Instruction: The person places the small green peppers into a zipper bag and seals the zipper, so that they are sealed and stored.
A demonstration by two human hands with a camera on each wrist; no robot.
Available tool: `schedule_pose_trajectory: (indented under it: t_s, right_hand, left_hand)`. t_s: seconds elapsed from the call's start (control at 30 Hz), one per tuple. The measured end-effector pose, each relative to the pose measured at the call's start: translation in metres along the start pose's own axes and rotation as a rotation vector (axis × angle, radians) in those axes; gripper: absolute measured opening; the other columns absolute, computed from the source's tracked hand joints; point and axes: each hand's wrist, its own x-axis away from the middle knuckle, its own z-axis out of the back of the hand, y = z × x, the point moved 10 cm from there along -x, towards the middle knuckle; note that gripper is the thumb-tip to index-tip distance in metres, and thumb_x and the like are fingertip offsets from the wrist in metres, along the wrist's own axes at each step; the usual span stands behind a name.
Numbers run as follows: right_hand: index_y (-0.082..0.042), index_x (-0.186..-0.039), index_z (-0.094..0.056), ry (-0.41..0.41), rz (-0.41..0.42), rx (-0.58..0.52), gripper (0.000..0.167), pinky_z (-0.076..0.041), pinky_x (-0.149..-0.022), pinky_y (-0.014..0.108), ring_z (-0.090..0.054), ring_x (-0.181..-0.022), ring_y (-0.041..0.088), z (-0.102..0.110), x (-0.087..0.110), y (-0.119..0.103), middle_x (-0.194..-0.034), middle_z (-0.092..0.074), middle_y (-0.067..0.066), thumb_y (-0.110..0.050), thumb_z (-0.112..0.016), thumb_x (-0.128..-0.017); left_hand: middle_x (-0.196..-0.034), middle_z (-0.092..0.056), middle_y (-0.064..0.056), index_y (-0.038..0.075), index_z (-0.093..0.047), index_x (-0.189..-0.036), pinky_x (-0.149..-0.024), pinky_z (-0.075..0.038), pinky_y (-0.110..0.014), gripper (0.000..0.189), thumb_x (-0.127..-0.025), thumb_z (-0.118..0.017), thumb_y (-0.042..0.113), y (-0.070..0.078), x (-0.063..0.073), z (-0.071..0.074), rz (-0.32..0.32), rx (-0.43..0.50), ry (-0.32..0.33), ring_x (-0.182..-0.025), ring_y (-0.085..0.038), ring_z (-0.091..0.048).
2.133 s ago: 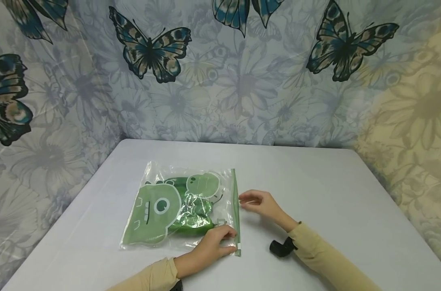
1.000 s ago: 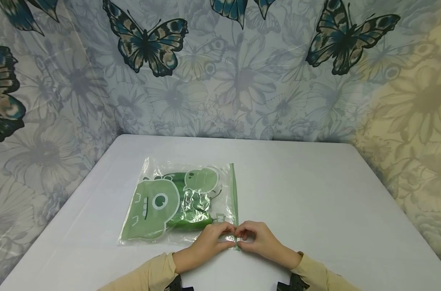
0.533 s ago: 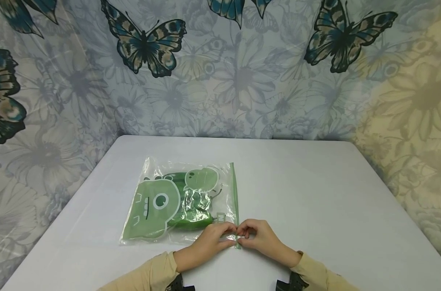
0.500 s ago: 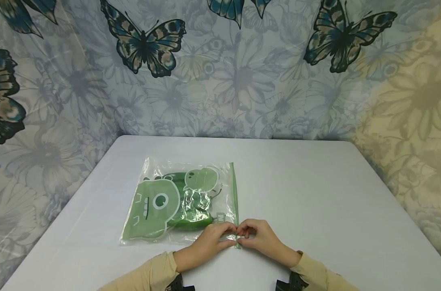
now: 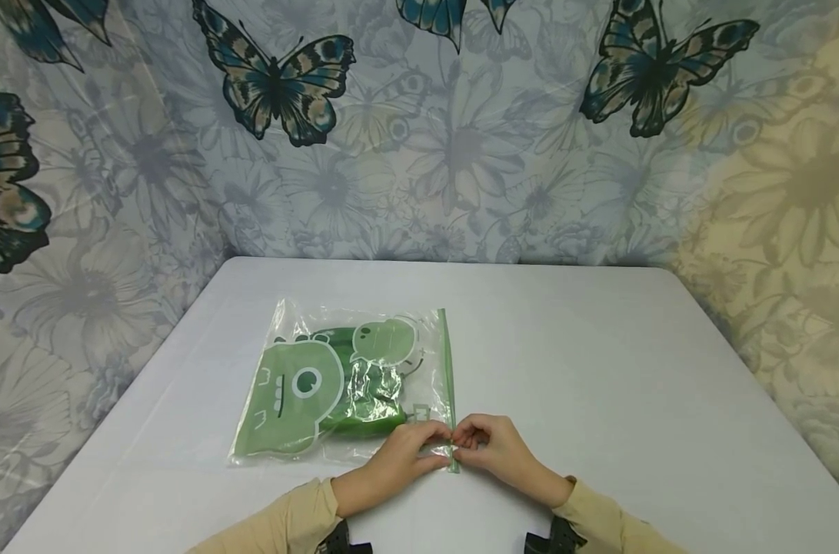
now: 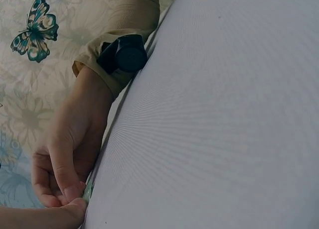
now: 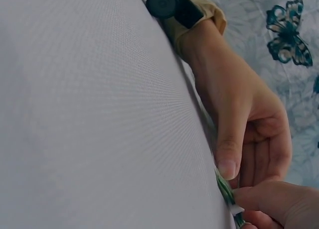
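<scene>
A clear plastic zip bag [image 5: 301,415] with a green dinosaur print lies flat on the white table, left of centre. Something shiny and green [image 5: 374,404] is inside it, its kind unclear. Along the bag's right side runs a green zip strip [image 5: 447,362]. My left hand [image 5: 394,462] pinches the bag beside this strip, near the corner closest to me. Just opposite, my right hand [image 5: 500,452] pinches the strip's near end, fingertips almost meeting the left ones. In the right wrist view a small white slider [image 7: 237,209] shows between the right thumb and finger.
The white table [image 5: 599,385] reaches back to a wall covering [image 5: 461,177] printed with flowers and butterflies. Both forearms wear beige sleeves, and dark wrist-worn devices [image 5: 556,537] sit near the table's front.
My right hand has come from beside the middle of the zip strip down to its near end and taken hold there. My left hand stays at the corner. The last half second shows barely any movement.
</scene>
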Motion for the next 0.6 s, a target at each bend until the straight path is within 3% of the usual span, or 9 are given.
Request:
schedule_pose_trajectory:
  t_s: [0.2, 0.6]
  right_hand:
    - [-0.002, -0.078, -0.063, 0.006, -0.075, 0.018, 0.017, -0.048, -0.050, 0.023, -0.054, -0.059, 0.007, -0.002, 0.003, 0.027, -0.072, -0.061, 0.003, 0.005, -0.075, -0.068]
    - [-0.003, -0.077, -0.062, 0.021, -0.081, 0.058, 0.018, -0.048, -0.051, 0.022, -0.054, -0.060, 0.006, 0.001, -0.001, 0.028, -0.071, -0.060, 0.000, 0.008, -0.073, -0.067]
  left_hand:
    - [-0.097, -0.062, -0.005, 0.003, -0.060, -0.099, -0.079, -0.043, -0.014, 0.028, -0.075, -0.072, 0.010, -0.001, 0.000, 0.000, 0.021, 0.040, -0.005, -0.091, -0.009, -0.058]
    - [-0.097, -0.062, -0.003, 0.004, -0.061, -0.098, -0.080, -0.042, -0.015, 0.028, -0.074, -0.073, 0.012, 0.000, 0.000, 0.001, 0.010, 0.028, 0.000, -0.091, -0.009, -0.057]
